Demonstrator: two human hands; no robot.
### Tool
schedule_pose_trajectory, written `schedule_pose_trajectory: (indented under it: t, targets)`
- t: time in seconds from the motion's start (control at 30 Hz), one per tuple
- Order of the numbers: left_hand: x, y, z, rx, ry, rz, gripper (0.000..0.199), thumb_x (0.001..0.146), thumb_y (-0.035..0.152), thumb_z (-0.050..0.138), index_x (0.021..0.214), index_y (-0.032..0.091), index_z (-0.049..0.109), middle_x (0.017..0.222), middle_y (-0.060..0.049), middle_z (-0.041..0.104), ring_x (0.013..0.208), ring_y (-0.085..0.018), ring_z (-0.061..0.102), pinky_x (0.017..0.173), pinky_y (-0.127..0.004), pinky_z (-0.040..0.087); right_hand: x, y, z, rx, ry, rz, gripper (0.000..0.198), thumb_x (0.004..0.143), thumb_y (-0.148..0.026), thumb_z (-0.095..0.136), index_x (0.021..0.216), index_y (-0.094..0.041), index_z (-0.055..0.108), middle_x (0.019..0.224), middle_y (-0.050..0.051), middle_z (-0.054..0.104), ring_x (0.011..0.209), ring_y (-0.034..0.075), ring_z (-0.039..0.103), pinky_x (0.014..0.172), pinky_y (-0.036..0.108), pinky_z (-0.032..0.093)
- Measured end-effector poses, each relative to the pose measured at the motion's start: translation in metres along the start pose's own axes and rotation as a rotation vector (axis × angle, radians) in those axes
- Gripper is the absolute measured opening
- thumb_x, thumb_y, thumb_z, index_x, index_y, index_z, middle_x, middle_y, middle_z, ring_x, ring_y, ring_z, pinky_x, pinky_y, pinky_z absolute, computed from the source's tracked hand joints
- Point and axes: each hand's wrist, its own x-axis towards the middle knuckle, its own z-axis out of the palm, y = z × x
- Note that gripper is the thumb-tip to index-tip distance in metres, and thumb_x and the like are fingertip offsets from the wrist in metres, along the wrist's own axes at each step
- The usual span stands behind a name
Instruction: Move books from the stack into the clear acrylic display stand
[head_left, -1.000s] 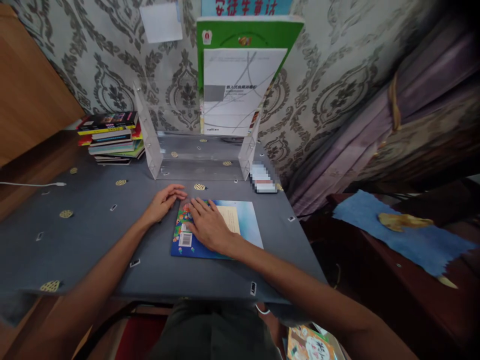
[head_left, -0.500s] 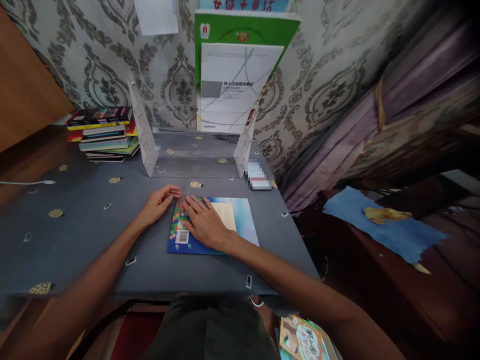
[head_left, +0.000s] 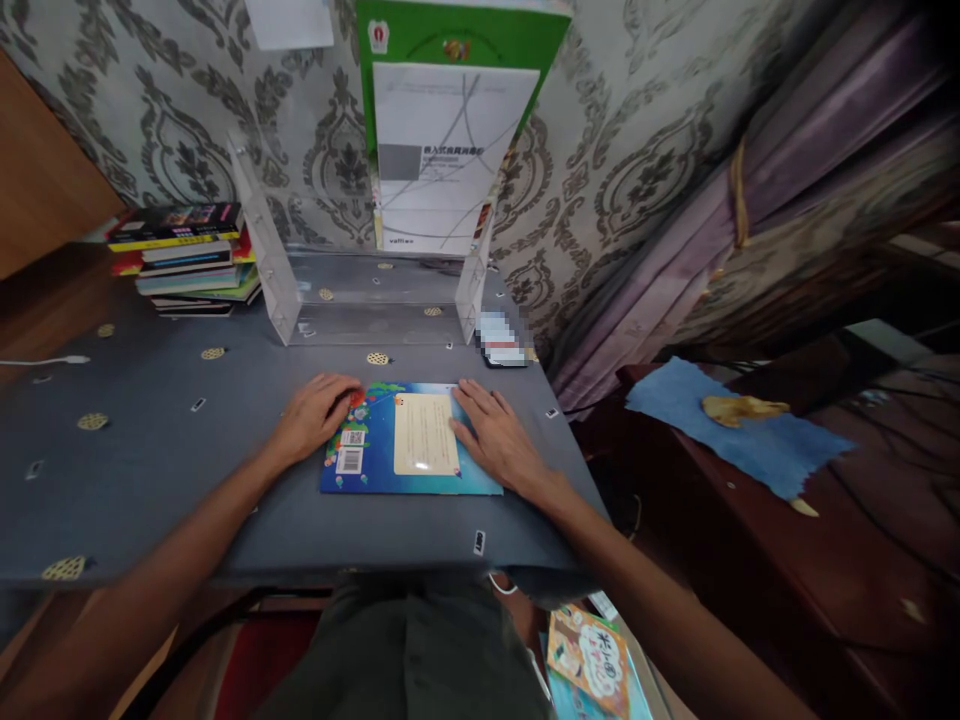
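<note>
A blue picture book lies shut on the table with its back cover up. The cover carries a barcode at lower left and a cream text panel in the middle. My left hand rests at the book's upper left edge, fingers slightly curled with the tips touching that side. Flat across the right part of the cover lies my right hand, its fingers spread and pointing up and left. Neither hand grips anything.
Behind the book stands a clear acrylic stand, with a green-bordered book above it. Stacked books sit at the far left. A phone lies right of the stand. A blue cloth covers part of a dark red surface.
My right hand has slid from the left part of the cover to the right, uncovering the text panel. My left hand stays by the left edge. The view has shifted slightly.
</note>
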Motion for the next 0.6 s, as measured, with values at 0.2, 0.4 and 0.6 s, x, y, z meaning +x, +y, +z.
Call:
schedule_pose_trajectory:
  t: [0.2, 0.4, 0.6]
  targets:
    - [-0.003, -0.002, 0.002, 0.027, -0.054, 0.068, 0.036, 0.1, 0.032, 0.038, 0.118, 0.02, 0.066, 0.125, -0.008, 0.072, 0.116, -0.023, 0.064, 0.105, -0.045, 0.047, -0.016, -0.015, -0.002, -0.055, 0.044, -0.018, 0.055, 0.104, -0.043, 0.036, 0.147, -0.012, 0.049, 0.153, 0.019, 0.048, 0.141, 0.033, 0.043, 0.114, 0.054, 0.035]
    - [-0.003, -0.002, 0.0, 0.057, -0.173, 0.006, 0.039, 0.099, 0.027, 0.038, 0.129, 0.024, 0.063, 0.141, -0.006, 0.064, 0.133, -0.024, 0.057, 0.11, -0.047, 0.043, -0.055, -0.035, -0.007, -0.099, 0.081, -0.06, 0.057, 0.103, -0.05, 0.041, 0.143, -0.011, 0.053, 0.145, 0.022, 0.053, 0.128, 0.036, 0.048, 0.107, 0.054, 0.04]
    - [0.01, 0.012, 0.006, 0.128, -0.274, 0.127, 0.041, 0.098, 0.017, 0.036, 0.133, 0.025, 0.057, 0.142, -0.006, 0.063, 0.138, -0.02, 0.052, 0.122, -0.05, 0.026, -0.097, -0.066, 0.0, -0.105, 0.17, -0.07, 0.051, 0.101, -0.046, 0.046, 0.14, -0.013, 0.056, 0.136, 0.022, 0.059, 0.114, 0.037, 0.053, 0.096, 0.057, 0.047]
